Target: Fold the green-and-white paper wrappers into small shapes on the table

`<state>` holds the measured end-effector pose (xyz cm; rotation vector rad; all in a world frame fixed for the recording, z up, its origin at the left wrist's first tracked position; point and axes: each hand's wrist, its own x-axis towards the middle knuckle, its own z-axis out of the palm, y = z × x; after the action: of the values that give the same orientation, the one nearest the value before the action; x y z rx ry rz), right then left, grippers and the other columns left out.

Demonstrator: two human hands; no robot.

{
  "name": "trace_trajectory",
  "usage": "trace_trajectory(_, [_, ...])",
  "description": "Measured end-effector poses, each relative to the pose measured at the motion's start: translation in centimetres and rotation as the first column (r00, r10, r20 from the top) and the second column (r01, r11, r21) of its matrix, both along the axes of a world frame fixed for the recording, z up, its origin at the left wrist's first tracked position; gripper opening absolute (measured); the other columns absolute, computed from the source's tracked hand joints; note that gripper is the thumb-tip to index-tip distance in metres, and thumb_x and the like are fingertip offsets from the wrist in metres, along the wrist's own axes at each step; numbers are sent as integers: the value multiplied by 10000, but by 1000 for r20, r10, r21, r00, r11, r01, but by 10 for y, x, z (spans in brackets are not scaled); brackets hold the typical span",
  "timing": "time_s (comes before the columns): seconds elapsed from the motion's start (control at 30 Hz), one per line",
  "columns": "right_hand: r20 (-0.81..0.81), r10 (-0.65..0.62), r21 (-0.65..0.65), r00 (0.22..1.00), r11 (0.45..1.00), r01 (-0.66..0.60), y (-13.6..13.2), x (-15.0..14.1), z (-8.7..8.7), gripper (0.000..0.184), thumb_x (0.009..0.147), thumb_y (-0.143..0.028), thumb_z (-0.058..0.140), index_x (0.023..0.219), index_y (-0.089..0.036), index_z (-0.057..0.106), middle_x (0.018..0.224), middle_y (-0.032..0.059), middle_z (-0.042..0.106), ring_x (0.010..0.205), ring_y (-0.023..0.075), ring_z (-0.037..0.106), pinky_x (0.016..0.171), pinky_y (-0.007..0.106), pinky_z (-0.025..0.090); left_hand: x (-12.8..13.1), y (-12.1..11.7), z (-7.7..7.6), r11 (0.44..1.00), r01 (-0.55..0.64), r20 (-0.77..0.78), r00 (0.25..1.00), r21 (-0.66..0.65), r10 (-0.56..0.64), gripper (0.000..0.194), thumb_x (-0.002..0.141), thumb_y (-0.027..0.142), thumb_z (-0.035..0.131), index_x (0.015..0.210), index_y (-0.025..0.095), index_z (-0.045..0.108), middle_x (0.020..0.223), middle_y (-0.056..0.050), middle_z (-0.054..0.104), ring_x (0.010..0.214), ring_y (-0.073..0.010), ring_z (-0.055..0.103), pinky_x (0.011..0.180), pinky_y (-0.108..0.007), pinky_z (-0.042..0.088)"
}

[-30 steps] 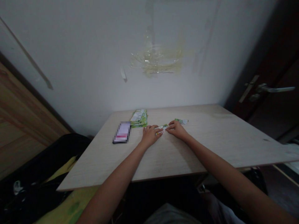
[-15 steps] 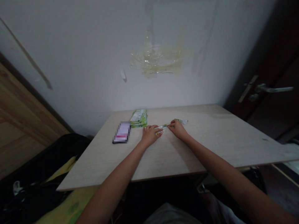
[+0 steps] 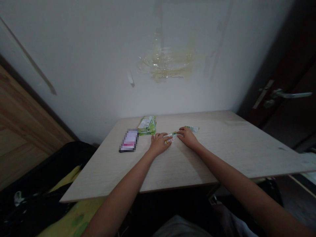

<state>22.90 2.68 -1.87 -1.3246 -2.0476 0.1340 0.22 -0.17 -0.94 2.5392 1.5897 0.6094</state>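
Note:
A small flat white, green and yellow packet (image 3: 170, 137) lies on the tabletop between my hands. My left hand (image 3: 158, 143) rests palm-down at its left end, with thumb and forefinger holding it against the table and covering part of it. At the packet's right end, the bent fingertips of my right hand (image 3: 187, 136) close on its edge; the exact grip is too small to make out. Another green-and-white packet (image 3: 194, 129) lies just beyond my right hand, partly hidden by it. Farther left is a pile of similar green packets (image 3: 147, 125).
A phone (image 3: 129, 140) with a blurred screen lies left of my left hand, close to the pile. The pale wooden table (image 3: 222, 151) meets a wall (image 3: 98, 65) patched with clear tape. A dark door with a metal handle (image 3: 291, 94) stands at the right.
The fingers of my right hand have shifted slightly at the packet's right edge. My left hand, the pile and the phone stay where they were.

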Motion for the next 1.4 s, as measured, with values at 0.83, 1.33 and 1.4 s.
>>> trace_trajectory(0.83, [62,234,-22,970,972,-233,-11,-8,10,196,894,-171,650,1042,-180,778,1031,107,673,993,215,617,956,362,487,-6,8,3,998,58,63,996,-22,-56,367,864,372,640,1216,278,681,1308,-11,678,1228,-257,540,1083,-419,354])
trace_trajectory(1.33, [134,207,-31,969,978,-205,-12,-14,3,328,919,-180,601,1227,-197,715,1112,127,619,1073,231,560,983,385,455,-9,8,11,989,141,113,983,33,-144,251,872,367,644,1051,247,774,1108,-34,768,1051,-221,664,999,-356,424])
trace_trajectory(1.4, [136,212,-32,968,977,-210,-12,-14,4,333,920,-182,599,1233,-200,712,1118,128,621,1082,232,557,992,393,451,-8,8,12,990,142,114,983,27,-144,235,868,360,649,1030,251,781,1092,-35,772,1042,-218,668,1001,-355,423])
